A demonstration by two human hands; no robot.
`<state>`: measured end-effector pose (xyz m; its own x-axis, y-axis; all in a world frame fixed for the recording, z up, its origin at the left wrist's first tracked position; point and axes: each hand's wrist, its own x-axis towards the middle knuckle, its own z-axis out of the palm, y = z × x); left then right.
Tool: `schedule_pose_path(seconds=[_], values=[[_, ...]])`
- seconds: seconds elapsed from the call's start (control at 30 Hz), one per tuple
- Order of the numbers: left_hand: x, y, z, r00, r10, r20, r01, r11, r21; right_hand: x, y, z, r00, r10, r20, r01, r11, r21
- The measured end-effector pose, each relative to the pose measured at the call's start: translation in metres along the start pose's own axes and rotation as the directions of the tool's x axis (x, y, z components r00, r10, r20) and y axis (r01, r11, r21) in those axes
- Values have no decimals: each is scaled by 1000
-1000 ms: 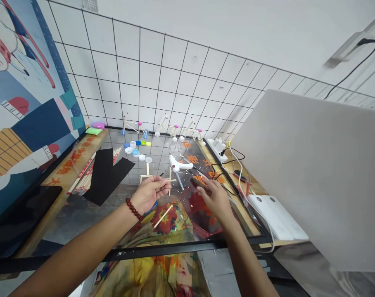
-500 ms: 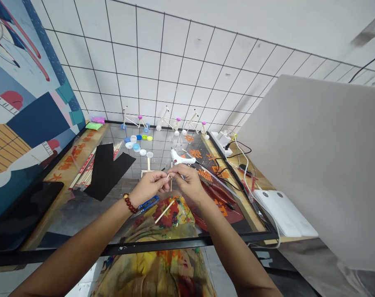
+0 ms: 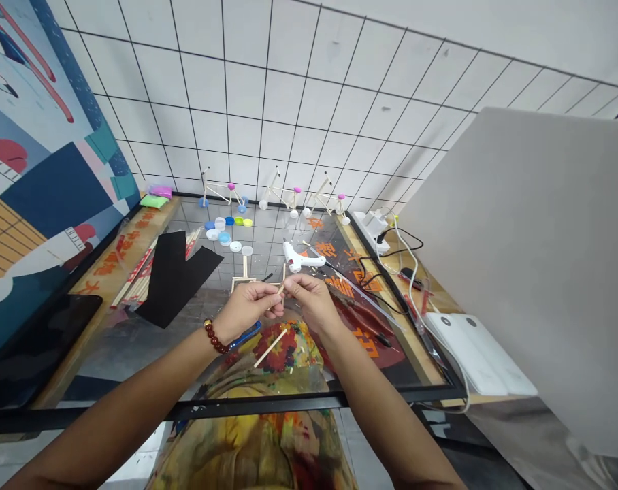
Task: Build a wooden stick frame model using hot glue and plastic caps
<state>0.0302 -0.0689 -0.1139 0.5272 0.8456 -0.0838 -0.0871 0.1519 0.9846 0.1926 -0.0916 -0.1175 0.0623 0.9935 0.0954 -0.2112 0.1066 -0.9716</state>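
My left hand [image 3: 245, 311], with a red bead bracelet at the wrist, and my right hand [image 3: 312, 299] meet above the glass table [image 3: 135, 347]. Both pinch a small piece made of thin wooden sticks [image 3: 281, 286] between their fingertips. A loose wooden stick [image 3: 269, 347] lies on the glass just below my hands. Blue-handled snips [image 3: 246, 335] lie under my left wrist. A white glue gun [image 3: 299, 258] rests on the table just beyond my hands, and a small stick frame [image 3: 242, 278] lies to its left.
Three stick bicycle models [image 3: 275, 196] stand along the tiled wall. Coloured bottle caps [image 3: 226, 231], a black sheet [image 3: 173, 275] and a bundle of sticks [image 3: 135, 280] lie at left. A power strip [image 3: 373, 228] and cables sit at right, beside a large white board [image 3: 533, 258].
My right hand left the table at the right and came over to my left hand, joining it on the stick piece. The view tilted slightly.
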Motion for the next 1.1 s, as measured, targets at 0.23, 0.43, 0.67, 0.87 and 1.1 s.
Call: schedule_pose_path(seconds=[0.23,0.43,0.67,0.87,1.1], values=[[-1,-3,3,991,132,-12,-130,985,114,-2,-4,0,928,357,102,-371,907,200],[1,7,-2,988,-153,10,149,944,-294,-3,8,6,980,194,-49,-191,979,70],[-1,13,-4,980,-180,80,195,946,-259,-4,10,6,986,-161,-37,146,956,-253],[-3,16,-3,977,-177,118,197,961,-191,-5,8,3,985,-159,-69,150,981,-123],[1,19,-9,996,-7,-85,-16,961,-276,-2,14,-4,988,-111,-104,92,981,-172]])
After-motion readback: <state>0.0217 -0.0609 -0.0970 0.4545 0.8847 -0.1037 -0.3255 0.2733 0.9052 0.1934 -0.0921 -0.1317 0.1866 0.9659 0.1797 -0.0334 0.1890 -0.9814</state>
